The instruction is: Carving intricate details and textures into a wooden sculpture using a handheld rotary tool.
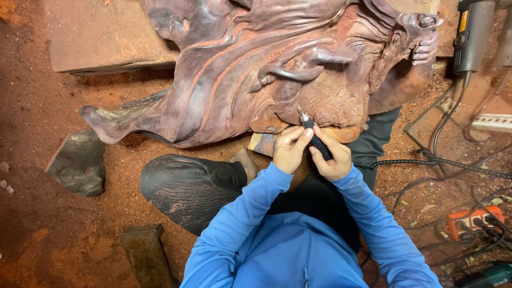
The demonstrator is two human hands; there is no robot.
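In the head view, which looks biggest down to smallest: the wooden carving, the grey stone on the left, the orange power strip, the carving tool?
1. Wooden carving
2. Grey stone
3. Orange power strip
4. Carving tool, though both hands partly hide it

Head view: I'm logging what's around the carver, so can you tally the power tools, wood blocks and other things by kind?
Wood carving: 1
Handheld carving tool, held by left hand and right hand: 1
Power tools, top right and bottom right: 2
Orange power strip: 1
Loose wood pieces: 3
Total: 8
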